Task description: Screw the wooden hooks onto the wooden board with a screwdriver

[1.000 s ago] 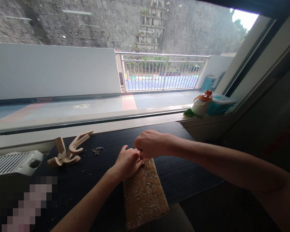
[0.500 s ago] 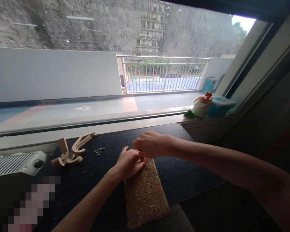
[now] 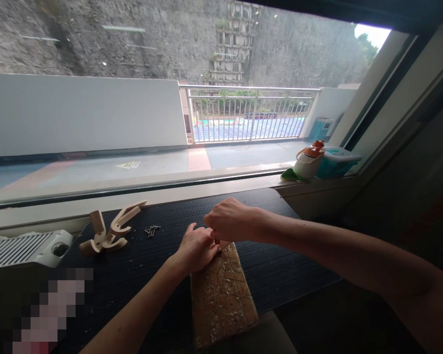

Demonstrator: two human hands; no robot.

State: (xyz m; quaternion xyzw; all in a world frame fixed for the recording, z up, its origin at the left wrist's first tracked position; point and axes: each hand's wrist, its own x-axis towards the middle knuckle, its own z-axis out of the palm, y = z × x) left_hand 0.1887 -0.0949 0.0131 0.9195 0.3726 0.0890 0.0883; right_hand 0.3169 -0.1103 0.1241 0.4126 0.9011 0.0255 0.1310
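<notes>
While the head view looks down at the bench, both hands meet at the far end of a wooden board [image 3: 221, 295]. The board lies on a black ribbed mat [image 3: 280, 265], long side running away from the person, near end past the mat's front edge, top pitted and dusted with pale chips.

Left hand [image 3: 197, 248]: palm down on the board's far end, fingers curled. Can't tell if it grips or just presses.

Right hand [image 3: 230, 221]: just above the left and touching it, fingers closed in a tight pinch. What's in the pinch is hidden.

Left on the mat: 1 pale wooden hook piece [image 3: 108, 231], a small pile of screws [image 3: 151, 230] just beside it, well apart from the hands. White vented device [image 3: 25, 248] at the mat's left edge.

On the sill, right: white jar with orange lid [image 3: 309, 160] touching a teal box [image 3: 337, 162].
</notes>
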